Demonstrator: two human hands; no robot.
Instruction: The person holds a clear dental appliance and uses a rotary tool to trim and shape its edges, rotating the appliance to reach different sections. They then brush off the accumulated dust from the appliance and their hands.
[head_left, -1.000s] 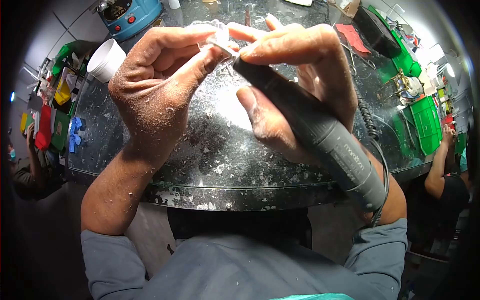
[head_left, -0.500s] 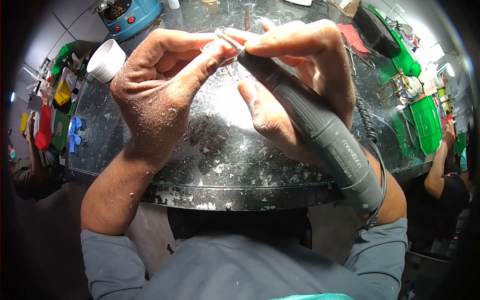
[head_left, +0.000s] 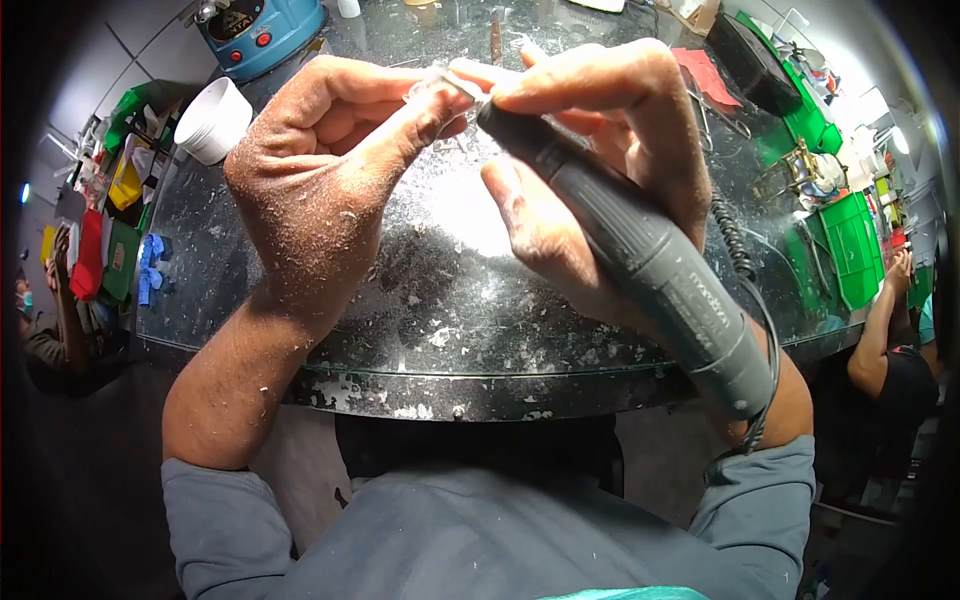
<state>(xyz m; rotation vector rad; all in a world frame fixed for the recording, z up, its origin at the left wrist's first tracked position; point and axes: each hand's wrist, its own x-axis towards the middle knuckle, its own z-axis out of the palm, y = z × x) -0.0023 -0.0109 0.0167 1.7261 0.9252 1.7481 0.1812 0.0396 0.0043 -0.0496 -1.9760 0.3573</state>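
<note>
My left hand (head_left: 318,175), dusted with white shavings, pinches a small clear, shiny piece (head_left: 430,82) between thumb and fingers. Much of that piece is hidden behind the fingertips. In my right hand (head_left: 625,130) is a black rotary handpiece (head_left: 640,245), gripped near its front end and slanting down along the forearm. Its tip points up-left and meets the clear piece at the fingertips of my left hand. A coiled black cord (head_left: 733,240) hangs beside the handpiece's right side.
White dust and chips cover the dark table (head_left: 450,330). A white tub (head_left: 213,122) and a blue machine (head_left: 262,40) stand back left. Blue scraps (head_left: 151,268) lie at the left edge. Right are a brass-coloured frame (head_left: 812,172), a green tray (head_left: 850,245) and red sheet (head_left: 705,78). People sit on both sides.
The rear of the handpiece has swung slightly right, and my right thumb has shifted a little right. The clear piece has tilted slightly in my left fingers, which stay almost in place.
</note>
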